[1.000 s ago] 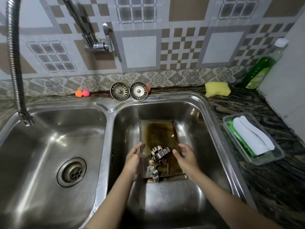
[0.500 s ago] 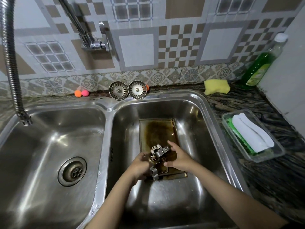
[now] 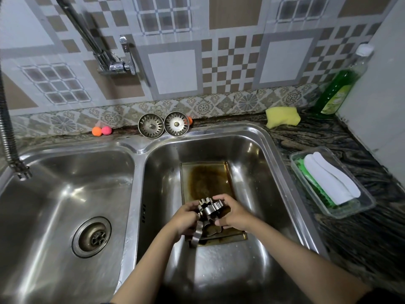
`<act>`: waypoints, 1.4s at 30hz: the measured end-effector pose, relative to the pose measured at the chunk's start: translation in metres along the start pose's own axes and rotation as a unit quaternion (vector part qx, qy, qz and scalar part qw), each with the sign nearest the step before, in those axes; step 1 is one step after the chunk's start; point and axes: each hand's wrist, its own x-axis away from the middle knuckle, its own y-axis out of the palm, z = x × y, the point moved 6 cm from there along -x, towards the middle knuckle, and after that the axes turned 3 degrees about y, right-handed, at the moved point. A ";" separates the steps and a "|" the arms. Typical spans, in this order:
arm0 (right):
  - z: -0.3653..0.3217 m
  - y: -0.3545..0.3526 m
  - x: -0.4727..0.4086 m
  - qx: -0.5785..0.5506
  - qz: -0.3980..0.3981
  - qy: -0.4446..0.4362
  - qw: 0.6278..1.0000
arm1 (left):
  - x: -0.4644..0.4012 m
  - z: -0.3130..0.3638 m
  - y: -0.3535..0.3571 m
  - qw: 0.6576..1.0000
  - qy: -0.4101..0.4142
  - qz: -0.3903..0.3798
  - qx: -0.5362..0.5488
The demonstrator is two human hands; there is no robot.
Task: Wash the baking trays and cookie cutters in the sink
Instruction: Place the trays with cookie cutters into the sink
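Note:
A stained, brownish baking tray (image 3: pixel 205 178) lies flat in the right sink basin (image 3: pixel 258 163). Over its near end sits a cluster of metal cookie cutters (image 3: pixel 209 208). My left hand (image 3: pixel 183 218) closes on the cluster from the left and my right hand (image 3: pixel 233 212) closes on it from the right. Another cutter (image 3: pixel 195 234) hangs or lies just below my left hand at the tray's near corner. My fingers hide part of the cutters.
The left basin (image 3: pixel 65 194) has an open drain (image 3: pixel 92 236). A flexible faucet hose (image 3: pixel 8 128) hangs at far left. Two strainer plugs (image 3: pixel 163 127), a yellow sponge (image 3: pixel 282 117), a green soap bottle (image 3: pixel 338 88) and a plastic container with a brush (image 3: pixel 331 185) sit on the counter.
Both hands came together from either side of the tray and closed around the cookie cutters, gathering them into one cluster.

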 end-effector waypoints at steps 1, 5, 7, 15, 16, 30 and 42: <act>0.001 0.000 0.001 -0.011 -0.002 0.008 1.000 | 0.000 -0.002 0.000 1.000 -0.001 -0.004 0.002; 0.002 -0.001 0.006 -0.045 -0.006 0.032 0.998 | 0.007 -0.001 0.003 1.000 0.002 -0.027 0.001; 0.002 -0.002 0.010 -0.052 -0.001 0.032 0.998 | 0.012 0.002 0.005 0.999 0.008 -0.034 0.002; 0.023 -0.003 0.048 -0.035 -0.013 0.050 0.998 | 0.044 -0.008 0.028 0.993 -0.008 -0.115 0.016; 0.029 -0.002 0.054 -0.032 -0.020 0.057 0.998 | 0.049 -0.013 0.032 0.992 -0.020 -0.123 0.019; 0.054 0.006 0.079 0.242 -0.099 0.239 0.935 | 0.067 -0.043 0.053 0.964 -0.073 -0.151 -0.208; 0.025 -0.024 0.041 0.098 0.142 0.101 0.980 | 0.025 -0.014 -0.003 0.987 0.044 0.087 -0.128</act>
